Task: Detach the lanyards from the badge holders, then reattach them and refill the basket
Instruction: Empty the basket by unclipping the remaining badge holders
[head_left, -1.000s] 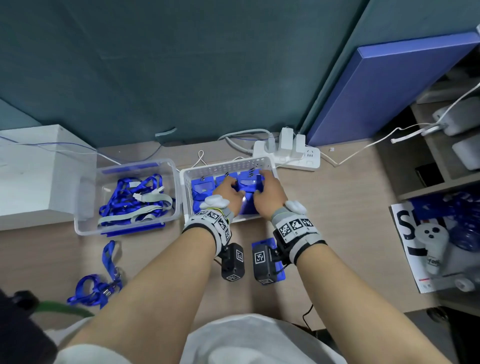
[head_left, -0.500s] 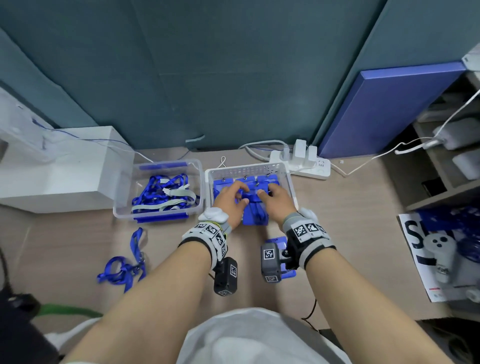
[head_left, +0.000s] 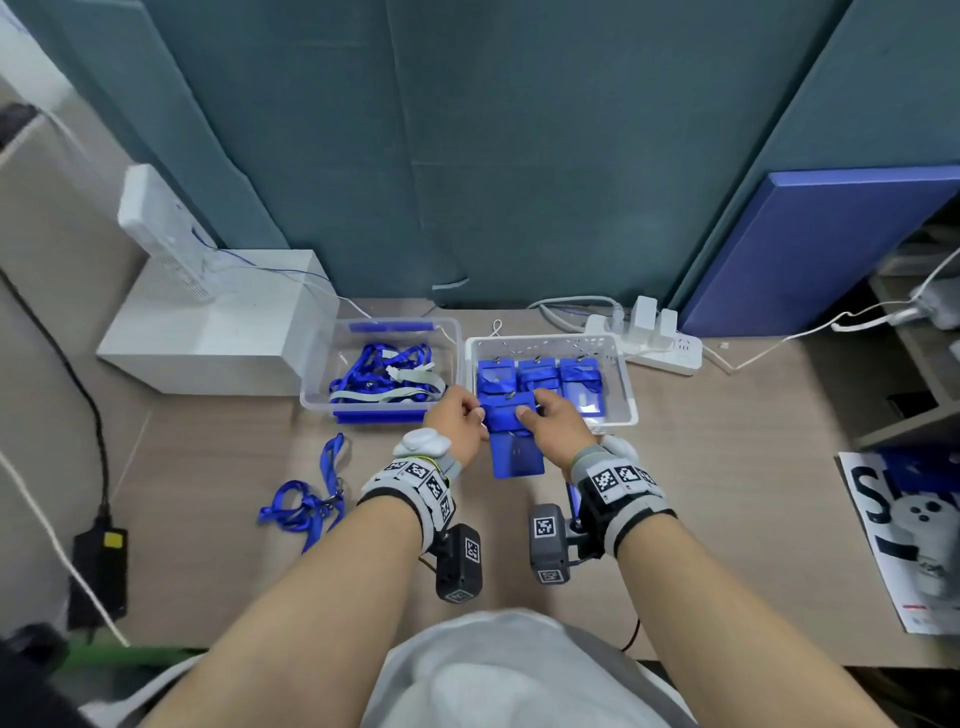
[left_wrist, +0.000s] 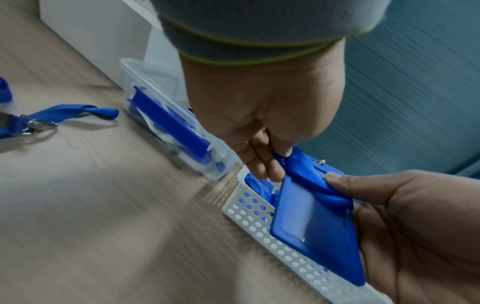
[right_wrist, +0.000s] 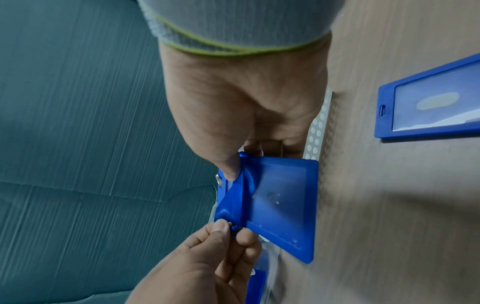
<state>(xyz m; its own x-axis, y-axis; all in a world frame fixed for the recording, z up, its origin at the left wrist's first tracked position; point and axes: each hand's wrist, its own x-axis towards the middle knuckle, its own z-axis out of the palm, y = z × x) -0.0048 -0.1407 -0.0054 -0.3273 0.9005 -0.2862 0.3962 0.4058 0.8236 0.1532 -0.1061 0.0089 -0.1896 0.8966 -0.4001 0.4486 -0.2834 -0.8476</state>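
Both hands hold one blue badge holder (head_left: 515, 448) just above the near rim of the white perforated basket (head_left: 629, 385), with a blue lanyard strap (left_wrist: 313, 177) folded across the holder's top. My left hand (head_left: 475, 414) pinches the strap at the holder's top left corner (left_wrist: 279, 158). My right hand (head_left: 525, 411) grips the holder (left_wrist: 311, 224) from the right, thumb (right_wrist: 232, 171) on top and fingers underneath. More blue holders (head_left: 537, 375) lie in the basket. A second holder (right_wrist: 428, 111) lies flat on the table by my right wrist.
A clear box (head_left: 453, 332) of blue and grey lanyards stands left of the basket. One loose blue lanyard (head_left: 306, 505) lies on the table at left. A power strip (head_left: 655, 344) sits behind the basket, a white box (head_left: 218, 332) far left, a magazine (head_left: 904, 535) right.
Both hands have drawn back from inside the basket toward me, lifting one badge holder with its lanyard out over the near rim. The head view has also tilted up.
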